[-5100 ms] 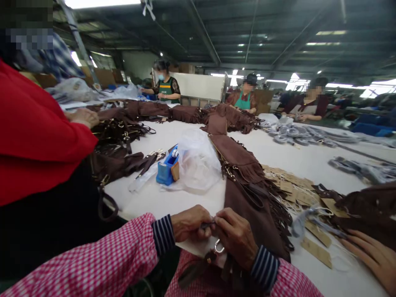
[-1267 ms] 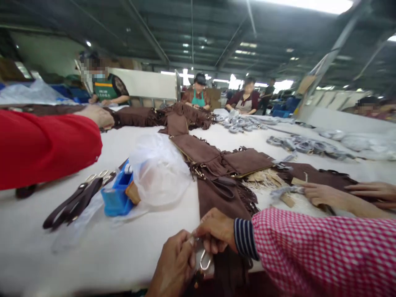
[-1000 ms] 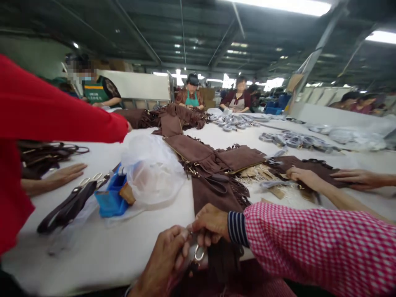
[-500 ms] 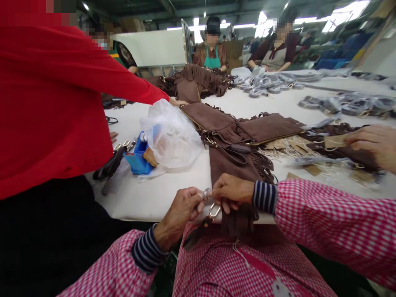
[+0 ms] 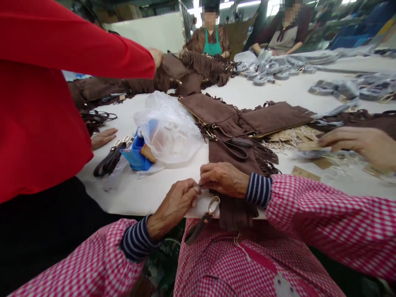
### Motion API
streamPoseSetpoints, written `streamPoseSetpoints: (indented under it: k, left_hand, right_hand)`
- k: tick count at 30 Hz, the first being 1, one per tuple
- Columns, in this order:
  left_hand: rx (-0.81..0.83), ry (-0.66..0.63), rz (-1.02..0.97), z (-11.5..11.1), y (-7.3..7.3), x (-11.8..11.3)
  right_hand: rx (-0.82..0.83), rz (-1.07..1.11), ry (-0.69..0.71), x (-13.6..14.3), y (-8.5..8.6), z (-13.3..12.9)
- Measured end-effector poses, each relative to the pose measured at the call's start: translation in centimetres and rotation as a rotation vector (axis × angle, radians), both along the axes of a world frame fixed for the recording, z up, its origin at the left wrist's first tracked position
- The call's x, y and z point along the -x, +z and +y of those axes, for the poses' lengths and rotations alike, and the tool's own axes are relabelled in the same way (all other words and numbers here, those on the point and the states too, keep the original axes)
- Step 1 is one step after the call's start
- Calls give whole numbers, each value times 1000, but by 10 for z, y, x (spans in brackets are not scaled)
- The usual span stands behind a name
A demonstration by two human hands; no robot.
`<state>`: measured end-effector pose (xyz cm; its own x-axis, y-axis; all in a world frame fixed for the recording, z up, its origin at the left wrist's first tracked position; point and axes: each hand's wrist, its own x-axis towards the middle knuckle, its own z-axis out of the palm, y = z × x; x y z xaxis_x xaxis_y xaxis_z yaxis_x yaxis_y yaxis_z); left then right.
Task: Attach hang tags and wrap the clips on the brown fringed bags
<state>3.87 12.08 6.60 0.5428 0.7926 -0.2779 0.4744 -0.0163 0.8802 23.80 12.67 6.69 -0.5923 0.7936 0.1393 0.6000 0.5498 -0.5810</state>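
My left hand (image 5: 177, 203) and my right hand (image 5: 223, 178) meet fingertip to fingertip above the table's front edge, both pinched on something too small to make out. Just below my right hand, a gold clasp (image 5: 214, 203) on a dark brown strap (image 5: 199, 229) hangs at the edge. Brown fringe (image 5: 236, 212) drapes over the edge beside it. Under and behind my right hand lies a brown fringed bag (image 5: 225, 159), with a wrist loop (image 5: 236, 150) across its top.
A clear plastic bag (image 5: 173, 132) and a blue box (image 5: 136, 154) stand left of centre. Dark straps (image 5: 108, 161) lie farther left. A person in red (image 5: 40, 103) leans in at left. Another person's hand (image 5: 359, 144) is over tags (image 5: 305, 173) at right. More brown bags (image 5: 201, 109) lie behind.
My hands have shifted slightly left and up in view, still together. The red-sleeved arm has pulled back from the middle bag toward the rear pile. The hand at right has moved left over the tags.
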Motion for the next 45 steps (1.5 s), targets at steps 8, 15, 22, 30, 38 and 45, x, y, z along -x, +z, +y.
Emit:
streamPoseSetpoints:
  k: [8, 15, 22, 30, 38, 45]
  left_hand:
    - [-68, -159, 163, 18, 19, -3]
    - [461, 87, -63, 10, 30, -8]
    - [664, 322, -496, -20, -6, -15]
    - [131, 130, -72, -13, -5, -7]
    - [-702, -411, 842, -12, -1, 5]
    - [-852, -388, 846, -23, -13, 11]
  right_hand:
    - [-38, 30, -12, 0, -11, -7]
    - [-449, -83, -154, 11, -34, -19]
    - [-742, -139, -157, 18, -44, -29]
    - [-483, -67, -244, 25, -49, -26]
    - [450, 274, -29, -6, -14, 14]
    - [645, 287, 11, 0, -8, 31]
